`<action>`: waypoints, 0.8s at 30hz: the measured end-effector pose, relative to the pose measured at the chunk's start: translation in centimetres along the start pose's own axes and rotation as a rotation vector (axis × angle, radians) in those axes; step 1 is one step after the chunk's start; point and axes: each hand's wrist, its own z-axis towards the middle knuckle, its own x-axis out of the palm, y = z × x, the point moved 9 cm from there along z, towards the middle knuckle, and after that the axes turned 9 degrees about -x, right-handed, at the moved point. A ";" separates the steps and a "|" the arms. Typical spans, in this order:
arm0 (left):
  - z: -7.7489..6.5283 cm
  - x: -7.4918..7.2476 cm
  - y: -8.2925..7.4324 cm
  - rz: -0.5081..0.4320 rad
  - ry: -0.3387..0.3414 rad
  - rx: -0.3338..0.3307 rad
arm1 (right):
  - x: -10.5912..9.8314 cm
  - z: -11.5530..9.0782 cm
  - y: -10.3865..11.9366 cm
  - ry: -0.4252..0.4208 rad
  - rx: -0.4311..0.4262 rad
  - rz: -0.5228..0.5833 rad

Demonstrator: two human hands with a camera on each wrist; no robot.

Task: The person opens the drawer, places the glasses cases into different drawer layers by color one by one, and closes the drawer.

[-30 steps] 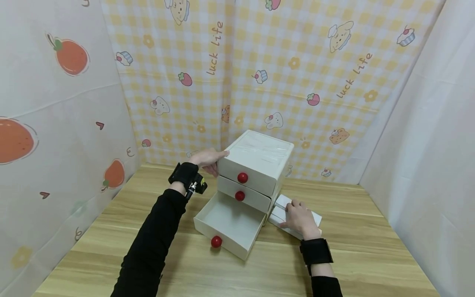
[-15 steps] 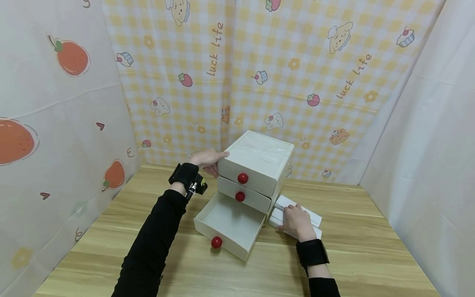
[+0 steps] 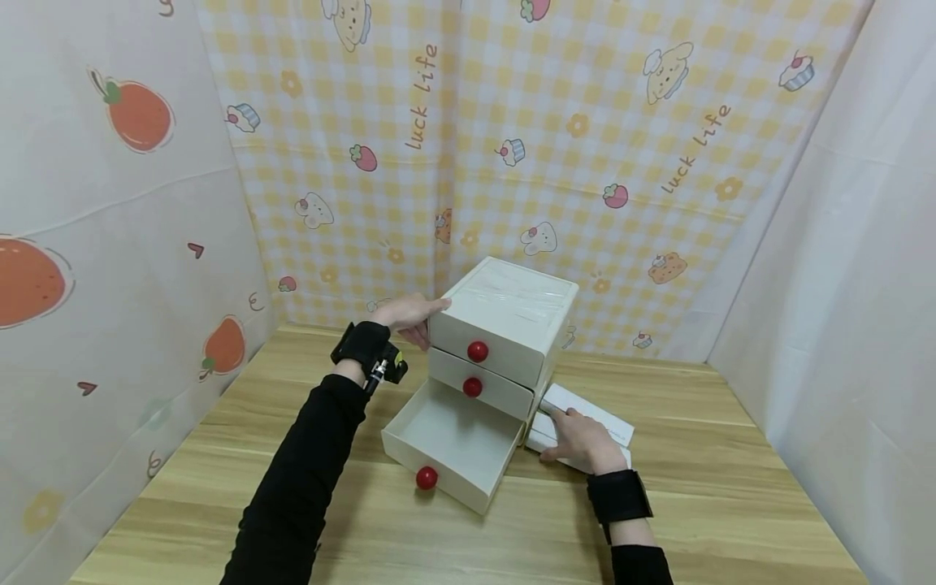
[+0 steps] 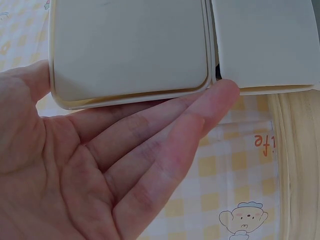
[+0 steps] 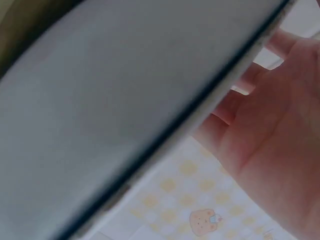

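A small cream drawer cabinet point(image 3: 515, 296) with round red knobs stands mid-table, its bottom drawer point(image 3: 457, 467) pulled out and bare inside. My left hand point(image 3: 411, 315) rests on the cabinet's upper left corner, thumb on the top edge. In the left wrist view its fingers point(image 4: 150, 145) lie fairly straight along the side wall. To the right of the cabinet lie two long white boxes side by side. My right hand point(image 3: 585, 443) grips the nearer white box point(image 3: 541, 431), thumb on its near side, fingers over its top. The farther white box point(image 3: 600, 414) lies just behind.
The wooden table point(image 3: 409, 544) carries the cabinet and both boxes. Behind it hangs a yellow checked curtain point(image 3: 570, 154); white cloths close in the left and right sides. Black cameras with straps sit on both wrists.
My right hand has shifted slightly left and nearer with the front box, and the gap between the two boxes shows more. The left hand and cabinet stay in place.
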 end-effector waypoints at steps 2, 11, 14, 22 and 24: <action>0.1 0.0 0.0 0.003 0.001 -0.006 | -0.1 -0.1 0.0 0.014 -0.007 0.055; 0.2 0.0 0.2 -0.007 0.003 0.000 | -1.8 -1.2 0.3 0.043 -0.047 0.180; 0.1 0.0 0.1 -0.008 0.006 -0.004 | -2.8 -1.6 1.1 0.034 -0.113 0.209; 0.3 0.0 0.1 -0.008 0.010 -0.002 | -5.2 -2.7 3.7 0.012 -0.289 0.229; 0.3 0.0 0.2 -0.015 0.016 -0.005 | -5.7 -3.2 4.5 0.004 -0.329 0.224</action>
